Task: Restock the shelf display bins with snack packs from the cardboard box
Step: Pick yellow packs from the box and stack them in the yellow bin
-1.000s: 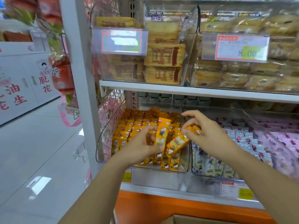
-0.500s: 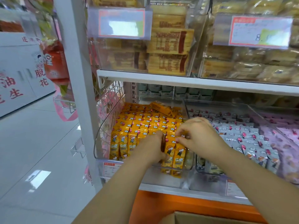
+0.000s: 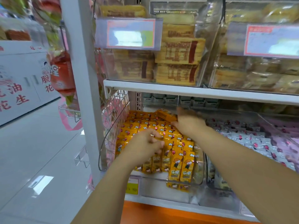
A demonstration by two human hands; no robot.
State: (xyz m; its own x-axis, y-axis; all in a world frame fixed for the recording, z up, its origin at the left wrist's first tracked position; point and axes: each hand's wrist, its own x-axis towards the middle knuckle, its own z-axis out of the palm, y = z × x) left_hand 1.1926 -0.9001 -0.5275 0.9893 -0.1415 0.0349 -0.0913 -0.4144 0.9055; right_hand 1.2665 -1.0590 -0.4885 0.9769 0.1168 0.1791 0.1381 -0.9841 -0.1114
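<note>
While L hand curls fingers on yellow snack packs in bin, R hand is blurred, grip unclear.

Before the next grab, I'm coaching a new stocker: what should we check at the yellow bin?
1. Left hand free: cannot tell, fingers curled on the packs.
2. Right hand free: cannot tell, blurred.
3. Packs in rows: not ok, loose pack lies across the back.
4. Front packs upright: ok.
5. Box in view: not ok.
</note>
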